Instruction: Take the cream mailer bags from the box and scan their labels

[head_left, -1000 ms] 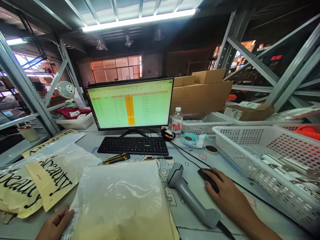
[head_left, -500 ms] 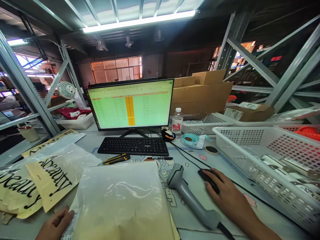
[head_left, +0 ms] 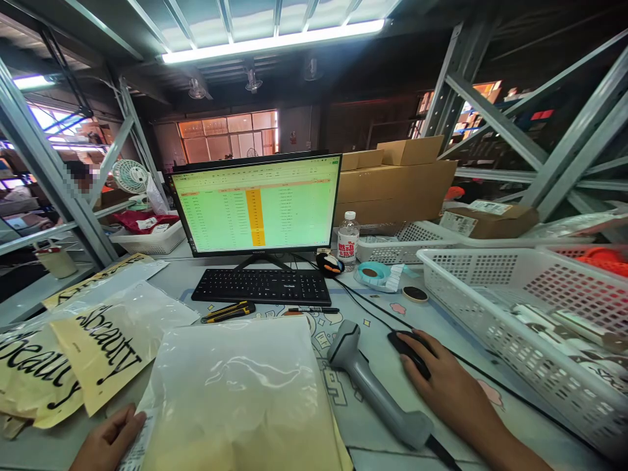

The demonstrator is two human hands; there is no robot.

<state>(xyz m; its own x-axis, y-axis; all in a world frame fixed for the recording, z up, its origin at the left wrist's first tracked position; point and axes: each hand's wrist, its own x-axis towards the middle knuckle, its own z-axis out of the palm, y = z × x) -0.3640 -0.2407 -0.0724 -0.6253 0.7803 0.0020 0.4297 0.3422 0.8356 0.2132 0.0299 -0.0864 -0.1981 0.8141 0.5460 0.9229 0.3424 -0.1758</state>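
My right hand rests over a black computer mouse, fingers curved around it. At the lower left, my left hand is closed on the left edge of a pale plastic mailing bag, where a printed label shows. A grey barcode scanner lies between the bag and my right hand. Behind it stand a black keyboard and a monitor with a green spreadsheet and one orange column. More pale bags with black lettering, such as one plastic bag, lie to the left.
A white perforated basket with packets fills the right side. A yellow-black utility knife, a pen, a tape roll and a water bottle lie or stand around the keyboard. Cardboard boxes are behind the monitor.
My right hand and the mouse have shifted very slightly left. My left hand, the bag and the scanner look unmoved.
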